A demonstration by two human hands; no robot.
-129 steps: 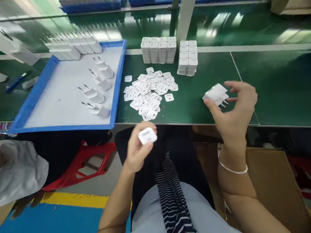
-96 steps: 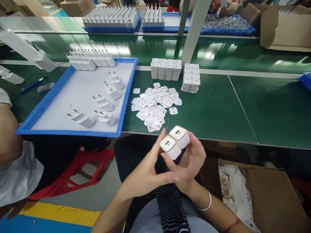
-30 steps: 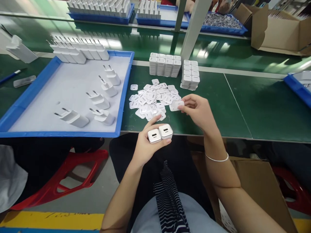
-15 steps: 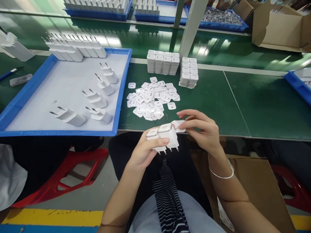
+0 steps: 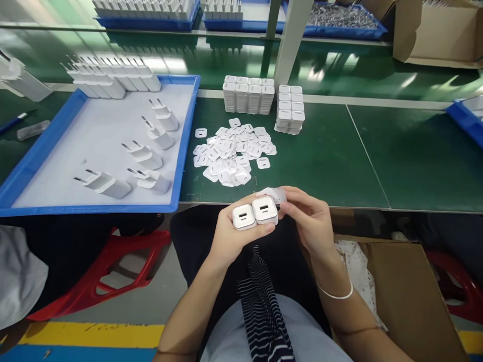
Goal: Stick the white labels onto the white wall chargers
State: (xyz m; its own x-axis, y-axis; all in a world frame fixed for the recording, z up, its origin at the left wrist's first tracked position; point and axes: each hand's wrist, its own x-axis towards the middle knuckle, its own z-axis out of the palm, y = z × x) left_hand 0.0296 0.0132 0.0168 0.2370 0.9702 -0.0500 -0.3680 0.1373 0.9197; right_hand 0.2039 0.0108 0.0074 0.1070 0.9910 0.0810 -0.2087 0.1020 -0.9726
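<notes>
Left: a blue-rimmed tray (image 5: 187, 151) bears white two-pin plugs (image 5: 112, 186). To its right, white square cover plates (image 5: 226, 148) lie in a loose heap on the green bench (image 5: 317, 161). At the bench's near edge, the left hand (image 5: 229, 240) extends from the near side, thumb across the front, clamped on two white USB chargers (image 5: 265, 208). These sit side by side, port faces visible, each with one wide and one narrow slot. Right: the right hand (image 5: 313, 221), turned inward, pinches a thin white piece (image 5: 269, 193), partly translucent, just beyond the right-hand charger; contact cannot be determined.
</notes>
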